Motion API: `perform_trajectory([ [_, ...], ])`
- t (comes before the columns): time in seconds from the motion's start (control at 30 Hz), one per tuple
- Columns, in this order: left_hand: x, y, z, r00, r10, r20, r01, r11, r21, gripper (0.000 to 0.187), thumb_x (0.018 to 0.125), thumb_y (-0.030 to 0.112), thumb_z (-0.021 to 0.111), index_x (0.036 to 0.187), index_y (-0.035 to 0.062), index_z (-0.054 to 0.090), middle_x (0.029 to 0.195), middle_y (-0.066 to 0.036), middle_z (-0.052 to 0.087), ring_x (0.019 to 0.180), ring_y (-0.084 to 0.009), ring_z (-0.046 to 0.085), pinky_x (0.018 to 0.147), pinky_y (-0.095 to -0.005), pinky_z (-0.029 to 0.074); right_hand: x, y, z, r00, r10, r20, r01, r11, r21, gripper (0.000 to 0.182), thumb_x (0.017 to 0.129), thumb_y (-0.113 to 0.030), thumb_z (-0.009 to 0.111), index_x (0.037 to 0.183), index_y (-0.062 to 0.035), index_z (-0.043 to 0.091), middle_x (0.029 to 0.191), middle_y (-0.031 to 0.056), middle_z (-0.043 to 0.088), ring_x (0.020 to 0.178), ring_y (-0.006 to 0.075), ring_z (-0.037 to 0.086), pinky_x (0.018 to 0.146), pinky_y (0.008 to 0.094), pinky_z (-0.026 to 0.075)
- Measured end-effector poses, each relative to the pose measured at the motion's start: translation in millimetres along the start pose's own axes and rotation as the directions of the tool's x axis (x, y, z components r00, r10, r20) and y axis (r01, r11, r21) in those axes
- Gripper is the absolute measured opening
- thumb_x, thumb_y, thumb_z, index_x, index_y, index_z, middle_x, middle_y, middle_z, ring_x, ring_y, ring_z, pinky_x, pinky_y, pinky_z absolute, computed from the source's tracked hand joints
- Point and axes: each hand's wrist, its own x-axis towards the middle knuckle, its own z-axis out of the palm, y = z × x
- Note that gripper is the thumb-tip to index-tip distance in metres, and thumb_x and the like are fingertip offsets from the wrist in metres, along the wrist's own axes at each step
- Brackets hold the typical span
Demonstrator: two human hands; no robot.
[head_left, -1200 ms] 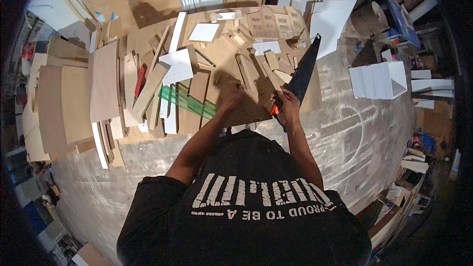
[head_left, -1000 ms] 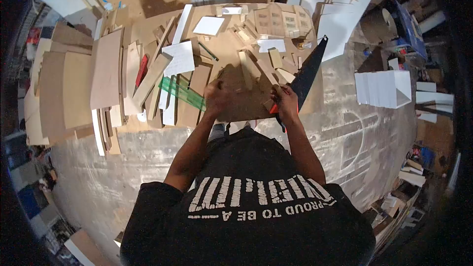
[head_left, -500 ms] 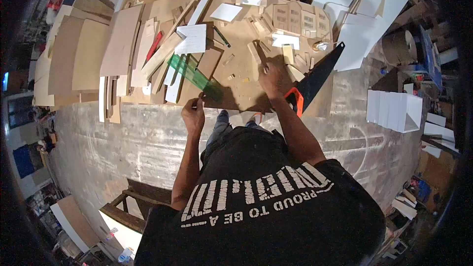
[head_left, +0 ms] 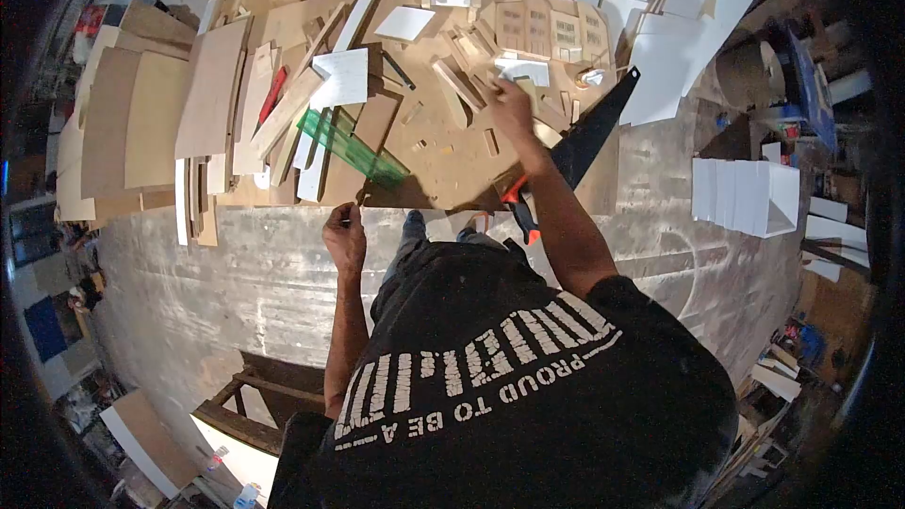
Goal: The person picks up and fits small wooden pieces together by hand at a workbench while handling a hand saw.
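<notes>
My left hand is at the near edge of the worktable, its thumb and fingers pinched on something small and dark that I cannot make out. Close beyond it lies a green transparent strip. My right hand reaches over the table with fingers bent together among small wood offcuts; what they grip, if anything, is hidden. Left of those fingers lies a wooden block, and a smaller block rests nearer to me. A handsaw with a black blade and orange-black handle lies beside my right forearm, which partly covers it.
A house-front model stands at the back of the worktable. Wood strips, a white paper and a red tool crowd the left side. Board panels lean farther left. White boxes sit on the floor at right.
My right hand has moved away from me toward the offcuts, uncovering the smaller block on the table. My left hand stays pinched near the table edge. The whole view has shifted slightly.
</notes>
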Motion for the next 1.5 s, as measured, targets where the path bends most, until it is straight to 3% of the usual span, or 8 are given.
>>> perform_trajectory([
  [0.23, 18, -4, 7, 0.999, -0.03, 0.023, 0.03, 0.999, 0.021, 0.028, 0.091, 0.022, 0.067, 0.097, -0.0053, 0.07, 0.078, -0.013, 0.069, 0.07, -0.0173, 0.062, 0.066, -0.0332, 0.05, -60, 2, -30, 0.928, 0.118, 0.353, -0.064, 0.985, -0.16, 0.026, 0.078, -0.015, 0.07, 0.102, -0.0043, 0.068, 0.092, 0.0194, 0.069, 0.084, 0.0368, 0.067, 0.075, 0.0426, 0.053],
  [0.47, 41, 16, 19, 0.99, 0.093, 0.102, -0.068, 0.97, -0.232, 0.031, 0.091, 0.022, 0.07, 0.1, -0.008, 0.066, 0.083, -0.009, 0.068, 0.074, -0.0131, 0.062, 0.064, -0.0275, 0.051, -70, 3, -6, 0.995, -0.099, -0.024, 0.091, 0.971, -0.219, 0.024, 0.076, -0.008, 0.066, 0.098, -0.0032, 0.062, 0.091, 0.0197, 0.065, 0.084, 0.0396, 0.063, 0.071, 0.0477, 0.051],
  [0.53, 41, 36, 13, 0.992, 0.047, 0.118, -0.034, 0.994, -0.108, 0.03, 0.092, 0.019, 0.069, 0.101, -0.0087, 0.066, 0.085, -0.011, 0.069, 0.077, -0.014, 0.064, 0.066, -0.0275, 0.052, -61, 13, -4, 0.989, -0.138, -0.058, 0.127, 0.978, -0.166, 0.02, 0.076, -0.007, 0.066, 0.095, -0.0023, 0.06, 0.088, 0.0199, 0.064, 0.083, 0.0398, 0.063, 0.07, 0.0478, 0.05],
  [0.83, 33, 16, -6, 0.999, 0.037, 0.033, -0.038, 0.998, 0.044, 0.034, 0.089, 0.024, 0.069, 0.099, -0.0076, 0.069, 0.082, -0.015, 0.07, 0.072, -0.0195, 0.065, 0.068, -0.0331, 0.052, -60, 22, -2, 0.996, -0.082, -0.047, 0.078, 0.994, -0.078, 0.023, 0.077, -0.006, 0.069, 0.098, -0.0022, 0.06, 0.082, 0.0199, 0.061, 0.077, 0.04, 0.062, 0.07, 0.0464, 0.05],
  [0.93, 32, -2, -10, 1.0, 0.002, 0.008, -0.002, 0.998, 0.07, 0.031, 0.088, 0.023, 0.068, 0.098, -0.0069, 0.069, 0.081, -0.017, 0.071, 0.072, -0.0221, 0.066, 0.069, -0.0349, 0.052, -58, 29, -2, 0.978, -0.199, 0.066, 0.207, 0.963, -0.17, 0.023, 0.078, -0.005, 0.069, 0.1, -0.0027, 0.061, 0.085, 0.0198, 0.062, 0.082, 0.0395, 0.062, 0.074, 0.0458, 0.05],
  [1.13, 19, -6, -11, 1.0, -0.001, -0.016, 0.002, 0.997, 0.076, 0.027, 0.09, 0.021, 0.067, 0.101, -0.0037, 0.069, 0.075, -0.007, 0.067, 0.065, -0.013, 0.06, 0.059, -0.0289, 0.048, 16, -11, -20, 0.994, -0.109, -0.029, 0.095, 0.95, -0.296, 0.025, 0.08, 0.0, 0.064, 0.105, -0.0005, 0.062, 0.105, 0.0207, 0.061, 0.102, 0.04, 0.059, 0.085, 0.0461, 0.049],
  [1.27, 7, -1, -13, 0.996, -0.074, -0.04, 0.077, 0.994, 0.078, 0.027, 0.091, 0.021, 0.067, 0.102, -0.0035, 0.069, 0.076, -0.007, 0.066, 0.064, -0.0137, 0.06, 0.059, -0.0292, 0.049, 46, 28, -6, 0.943, -0.239, 0.232, 0.296, 0.919, -0.26, 0.031, 0.083, 0.001, 0.06, 0.114, -0.0024, 0.062, 0.118, 0.0197, 0.058, 0.106, 0.0392, 0.058, 0.091, 0.0461, 0.049],
  [1.5, -15, -9, -27, 0.988, -0.089, -0.127, 0.095, 0.995, 0.044, 0.029, 0.092, 0.023, 0.065, 0.102, -0.0046, 0.068, 0.078, -0.008, 0.066, 0.064, -0.0149, 0.061, 0.06, -0.0306, 0.051, 42, -26, -4, 0.962, -0.071, 0.262, 0.134, 0.964, -0.23, 0.026, 0.087, -0.013, 0.064, 0.11, -0.0009, 0.062, 0.11, 0.0232, 0.062, 0.101, 0.042, 0.062, 0.085, 0.05, 0.051],
])
